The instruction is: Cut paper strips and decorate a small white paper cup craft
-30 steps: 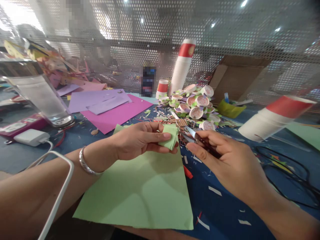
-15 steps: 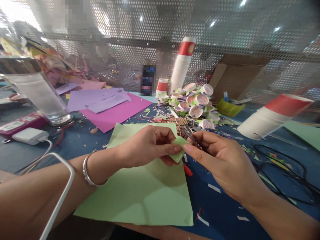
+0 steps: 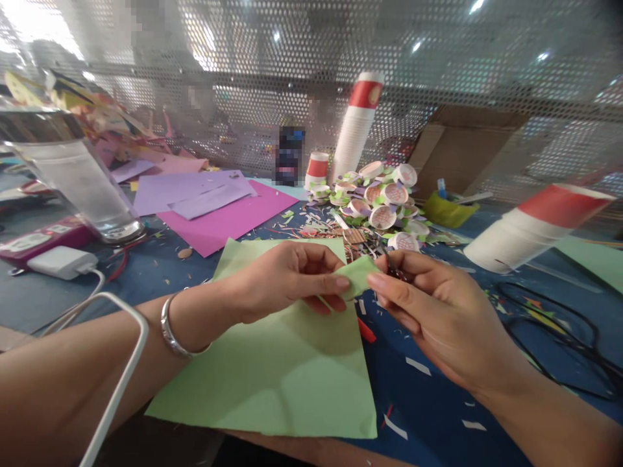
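Observation:
My left hand pinches a small folded piece of green paper between thumb and fingers. At its right end, the thumb of my right hand presses on the same piece. Tucked in the right fingers are dark metal scissors, mostly hidden by the hand. Under both hands lies a large green paper sheet on the blue table. A silver bangle is on my left wrist.
Behind the hands are a heap of small decorated paper discs and a tall paper-cup stack. A tilted cup stack and black cable lie right. Left are purple sheets, a water glass and a white charger.
The green piece looks longer and opened out to the right between my hands. The scissors' blade has swung back into my right hand. My right thumb has moved slightly right.

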`<state>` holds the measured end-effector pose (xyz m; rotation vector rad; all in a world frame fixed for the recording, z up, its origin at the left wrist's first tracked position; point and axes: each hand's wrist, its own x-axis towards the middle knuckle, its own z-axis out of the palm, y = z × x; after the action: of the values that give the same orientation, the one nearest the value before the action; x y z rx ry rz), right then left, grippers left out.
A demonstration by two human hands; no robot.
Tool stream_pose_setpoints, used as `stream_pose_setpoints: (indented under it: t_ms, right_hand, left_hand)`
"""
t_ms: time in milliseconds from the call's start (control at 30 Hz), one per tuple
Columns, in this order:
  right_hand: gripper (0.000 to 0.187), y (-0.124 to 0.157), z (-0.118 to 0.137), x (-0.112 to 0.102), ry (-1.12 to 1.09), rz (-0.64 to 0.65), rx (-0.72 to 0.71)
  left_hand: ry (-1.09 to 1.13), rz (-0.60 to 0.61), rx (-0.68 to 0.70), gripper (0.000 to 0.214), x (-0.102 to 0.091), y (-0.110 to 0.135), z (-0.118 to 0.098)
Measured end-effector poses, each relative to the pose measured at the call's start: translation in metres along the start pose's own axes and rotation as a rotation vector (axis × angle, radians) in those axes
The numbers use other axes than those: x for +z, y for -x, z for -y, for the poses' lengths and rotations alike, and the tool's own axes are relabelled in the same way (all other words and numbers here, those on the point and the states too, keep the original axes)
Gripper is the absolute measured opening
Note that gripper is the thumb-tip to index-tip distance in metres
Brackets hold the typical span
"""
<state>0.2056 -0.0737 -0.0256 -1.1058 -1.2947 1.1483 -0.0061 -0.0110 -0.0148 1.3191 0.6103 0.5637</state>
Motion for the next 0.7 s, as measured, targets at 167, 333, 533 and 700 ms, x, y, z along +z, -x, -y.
stream_pose_setpoints:
  t_ms: [167, 333, 533, 700]
  right_hand:
    - [0.020, 0.000, -0.002, -0.001, 0.005, -0.011, -0.015]
    - [0.025, -0.002, 0.000, -0.001, 0.118, -0.045, -0.055]
    - [0.029, 0.000, 0.009, 0.000, 0.439, -0.108, -0.169]
    - [0.023, 0.001, 0.011, 0.002, 0.670, -0.134, -0.261]
  left_hand:
    - [0.073, -0.085, -0.005, 0.013, 0.003, -0.002, 0.001]
    - [0.310, -0.151, -0.094, 0.022, 0.000, -0.004, -0.006]
    - [0.396, -0.251, -0.186, 0.033, -0.001, -0.005, -0.014]
    - [0.411, -0.294, -0.213, 0.036, -0.001, -0.005, -0.018]
